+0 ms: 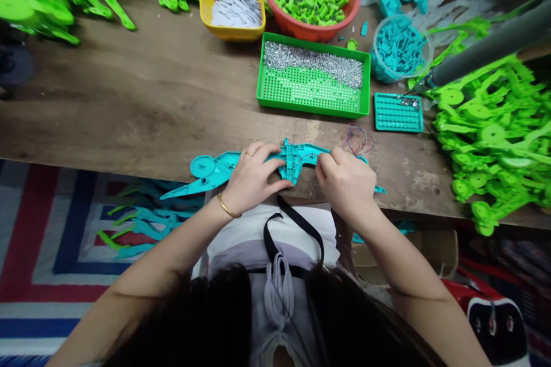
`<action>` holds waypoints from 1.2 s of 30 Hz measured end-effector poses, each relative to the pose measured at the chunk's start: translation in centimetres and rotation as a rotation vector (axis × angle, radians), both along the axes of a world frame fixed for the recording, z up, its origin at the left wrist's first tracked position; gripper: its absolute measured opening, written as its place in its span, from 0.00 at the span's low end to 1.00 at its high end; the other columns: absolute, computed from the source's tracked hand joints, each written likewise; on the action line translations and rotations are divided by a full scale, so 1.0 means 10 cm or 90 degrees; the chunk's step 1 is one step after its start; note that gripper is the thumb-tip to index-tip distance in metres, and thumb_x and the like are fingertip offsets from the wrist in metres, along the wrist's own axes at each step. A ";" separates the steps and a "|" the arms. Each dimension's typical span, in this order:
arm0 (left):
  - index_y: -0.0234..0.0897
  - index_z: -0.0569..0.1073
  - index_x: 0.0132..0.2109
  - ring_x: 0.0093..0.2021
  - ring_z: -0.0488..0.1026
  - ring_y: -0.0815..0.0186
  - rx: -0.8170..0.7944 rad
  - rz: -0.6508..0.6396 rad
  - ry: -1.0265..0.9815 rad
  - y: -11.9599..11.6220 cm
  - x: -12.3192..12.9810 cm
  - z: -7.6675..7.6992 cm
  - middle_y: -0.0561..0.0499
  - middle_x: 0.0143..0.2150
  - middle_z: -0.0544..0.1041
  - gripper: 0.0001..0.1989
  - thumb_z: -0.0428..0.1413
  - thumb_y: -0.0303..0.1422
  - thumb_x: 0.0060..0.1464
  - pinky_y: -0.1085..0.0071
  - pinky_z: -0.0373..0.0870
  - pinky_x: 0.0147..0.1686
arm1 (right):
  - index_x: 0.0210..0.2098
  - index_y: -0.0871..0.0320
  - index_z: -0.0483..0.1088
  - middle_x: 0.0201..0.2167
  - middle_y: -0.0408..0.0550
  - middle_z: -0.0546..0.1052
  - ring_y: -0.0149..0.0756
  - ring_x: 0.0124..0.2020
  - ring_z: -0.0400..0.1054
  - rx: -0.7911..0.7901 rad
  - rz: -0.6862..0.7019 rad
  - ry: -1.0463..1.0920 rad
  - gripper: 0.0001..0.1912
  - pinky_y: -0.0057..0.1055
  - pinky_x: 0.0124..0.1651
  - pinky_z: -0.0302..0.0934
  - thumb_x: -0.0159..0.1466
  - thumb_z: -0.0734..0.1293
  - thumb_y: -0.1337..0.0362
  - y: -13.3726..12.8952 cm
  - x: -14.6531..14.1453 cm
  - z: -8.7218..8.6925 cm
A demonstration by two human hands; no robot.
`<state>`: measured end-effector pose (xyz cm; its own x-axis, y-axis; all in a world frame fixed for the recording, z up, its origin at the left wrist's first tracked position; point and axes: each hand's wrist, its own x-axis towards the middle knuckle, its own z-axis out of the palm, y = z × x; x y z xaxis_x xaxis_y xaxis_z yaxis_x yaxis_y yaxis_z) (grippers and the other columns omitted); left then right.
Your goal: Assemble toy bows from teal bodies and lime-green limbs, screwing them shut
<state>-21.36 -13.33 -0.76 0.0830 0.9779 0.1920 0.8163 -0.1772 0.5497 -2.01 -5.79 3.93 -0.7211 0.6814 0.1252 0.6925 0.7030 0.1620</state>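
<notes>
A long teal plastic piece (215, 170) with a round disc near its left end lies along the table's front edge. My left hand (257, 176) grips it left of its ribbed middle section, fingers over the top and thumb at the lower edge. On the curved right part of the piece, my right hand (346, 179) is closed, thumb and forefinger pinched together; whatever is between those fingertips is too small to make out. Thin red and blue wires (358, 139) lie just behind the right hand.
Beyond the hands are a green tray (313, 108) of small metal parts, a teal tray (399, 120), a yellow bin (232, 32), a red bowl (316, 32) and a clear tub (402, 75). Green plastic pieces (495, 132) are heaped at right and far left.
</notes>
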 end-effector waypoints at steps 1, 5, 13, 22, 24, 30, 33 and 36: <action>0.35 0.78 0.43 0.54 0.66 0.49 0.001 -0.001 -0.001 0.00 0.00 0.00 0.39 0.52 0.74 0.18 0.62 0.45 0.52 0.51 0.65 0.54 | 0.29 0.57 0.70 0.25 0.48 0.72 0.34 0.27 0.63 -0.001 0.009 -0.001 0.15 0.36 0.29 0.40 0.67 0.56 0.68 -0.01 0.00 0.00; 0.36 0.77 0.43 0.55 0.66 0.49 -0.006 0.002 -0.010 -0.01 -0.02 -0.01 0.40 0.52 0.74 0.18 0.63 0.44 0.52 0.51 0.65 0.54 | 0.28 0.58 0.71 0.26 0.49 0.74 0.34 0.28 0.65 -0.078 -0.015 -0.003 0.16 0.35 0.29 0.40 0.67 0.56 0.64 -0.02 -0.04 0.01; 0.37 0.76 0.45 0.56 0.67 0.51 -0.003 0.003 -0.094 -0.01 -0.07 0.01 0.41 0.54 0.72 0.14 0.62 0.41 0.55 0.52 0.65 0.55 | 0.34 0.57 0.74 0.35 0.50 0.79 0.36 0.29 0.71 -0.279 -0.081 -0.075 0.15 0.33 0.27 0.39 0.65 0.57 0.60 0.15 -0.18 0.10; 0.35 0.75 0.44 0.57 0.67 0.50 -0.008 0.012 -0.078 -0.01 -0.07 -0.01 0.39 0.55 0.71 0.13 0.61 0.39 0.55 0.50 0.66 0.56 | 0.31 0.56 0.75 0.31 0.48 0.80 0.35 0.31 0.70 -0.431 -0.081 -0.014 0.12 0.30 0.30 0.47 0.61 0.61 0.61 0.42 -0.18 0.19; 0.35 0.75 0.44 0.57 0.67 0.50 -0.012 0.016 -0.081 -0.01 -0.07 -0.01 0.39 0.55 0.71 0.13 0.61 0.39 0.56 0.50 0.66 0.56 | 0.32 0.56 0.76 0.32 0.48 0.80 0.35 0.31 0.69 -0.425 -0.091 -0.012 0.12 0.30 0.30 0.48 0.61 0.61 0.61 0.46 -0.17 0.18; 0.37 0.76 0.43 0.57 0.67 0.50 -0.032 0.020 -0.084 0.00 -0.06 0.01 0.41 0.55 0.71 0.11 0.61 0.38 0.55 0.49 0.66 0.56 | 0.33 0.55 0.76 0.33 0.47 0.81 0.35 0.31 0.70 -0.462 -0.031 -0.044 0.12 0.29 0.30 0.47 0.62 0.60 0.62 0.43 -0.26 0.13; 0.37 0.75 0.44 0.57 0.67 0.50 -0.026 0.019 -0.078 0.00 -0.06 0.01 0.40 0.55 0.71 0.12 0.60 0.38 0.56 0.49 0.66 0.56 | 0.33 0.55 0.76 0.32 0.47 0.81 0.35 0.32 0.71 -0.475 -0.010 -0.055 0.12 0.29 0.29 0.47 0.62 0.60 0.62 0.41 -0.31 0.13; 0.35 0.75 0.45 0.56 0.68 0.51 -0.029 0.021 -0.067 0.00 -0.09 0.01 0.39 0.55 0.71 0.12 0.57 0.39 0.58 0.50 0.66 0.56 | 0.36 0.55 0.76 0.36 0.49 0.81 0.39 0.34 0.73 -0.423 0.001 -0.074 0.13 0.31 0.30 0.47 0.64 0.59 0.61 0.37 -0.35 0.13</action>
